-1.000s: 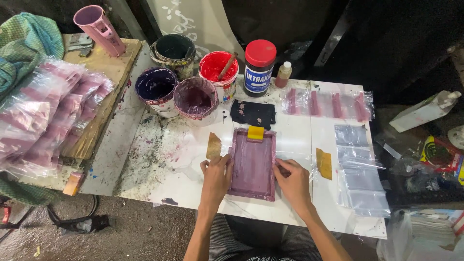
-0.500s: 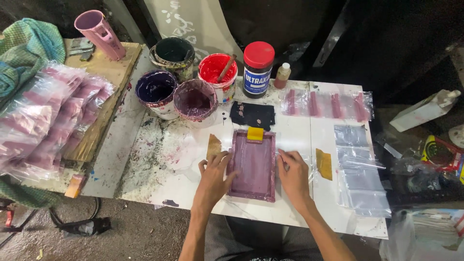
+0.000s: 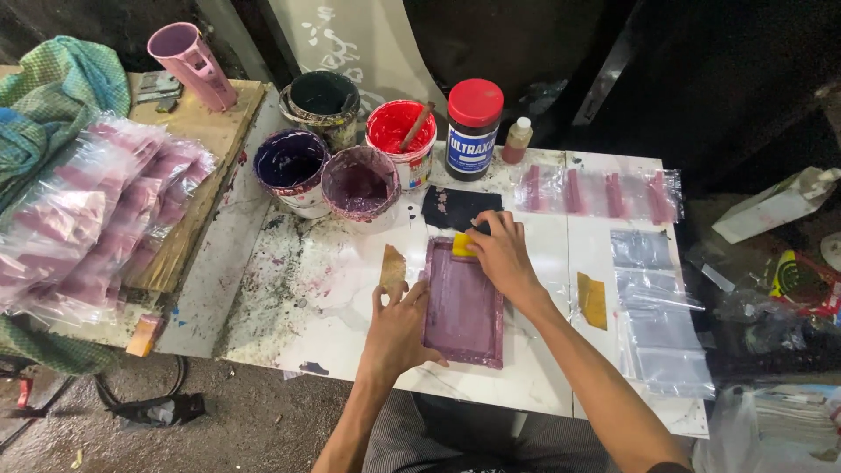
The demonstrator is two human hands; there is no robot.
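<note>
Hands on the purple screen frame [image 3: 464,302] mid-table: we see our right hand [image 3: 499,254] now moved to its far end, fingers closed on the yellow squeegee [image 3: 462,244], while our left hand [image 3: 399,328] presses flat, open, on its left edge.

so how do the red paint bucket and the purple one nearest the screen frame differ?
The red bucket has bright red paint and a stick standing in it; the purple bucket holds dark purple paint and no stick. The red one sits farther back, beside the red-lidded jar; the purple one sits closer to the frame. Both are open, round, paint-smeared and out of reach of either hand's touch.
</note>
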